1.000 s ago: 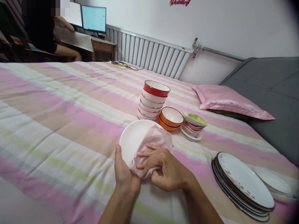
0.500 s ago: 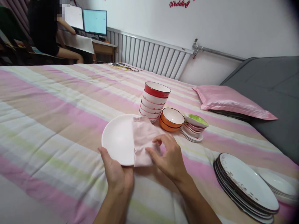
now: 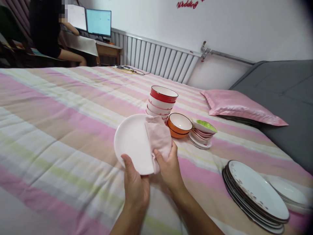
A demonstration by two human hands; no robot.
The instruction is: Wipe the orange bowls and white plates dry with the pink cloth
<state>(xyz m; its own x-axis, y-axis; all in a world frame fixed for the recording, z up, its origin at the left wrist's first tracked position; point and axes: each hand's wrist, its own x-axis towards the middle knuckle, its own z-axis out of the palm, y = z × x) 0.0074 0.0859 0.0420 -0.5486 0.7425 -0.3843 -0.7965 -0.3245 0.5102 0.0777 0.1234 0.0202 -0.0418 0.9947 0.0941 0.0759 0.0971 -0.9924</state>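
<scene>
A plain white plate (image 3: 132,142) is held tilted above the bed, its face toward me. My left hand (image 3: 135,182) grips its lower edge, thumb on the face and fingers behind. A pale pink cloth (image 3: 160,135) is folded over the plate's right side. My right hand (image 3: 170,168) pinches cloth and plate rim together, thumb in front, the other fingers mostly hidden behind. Just beyond the plate stand a stack of red and white bowls (image 3: 163,98) and two orange bowls (image 3: 179,125).
Small dishes with a green-lined bowl (image 3: 205,125) sit right of the orange bowls. Stacked dark-edged plates (image 3: 256,192) and white dishes (image 3: 288,189) lie at the right. A pink pillow (image 3: 239,104) rests by the grey headboard (image 3: 281,81). A person (image 3: 46,32) sits at a desk, far left.
My right hand has closed over the cloth and now grips the plate's right edge through it. The plate, cloth and left hand have shifted right and slightly up.
</scene>
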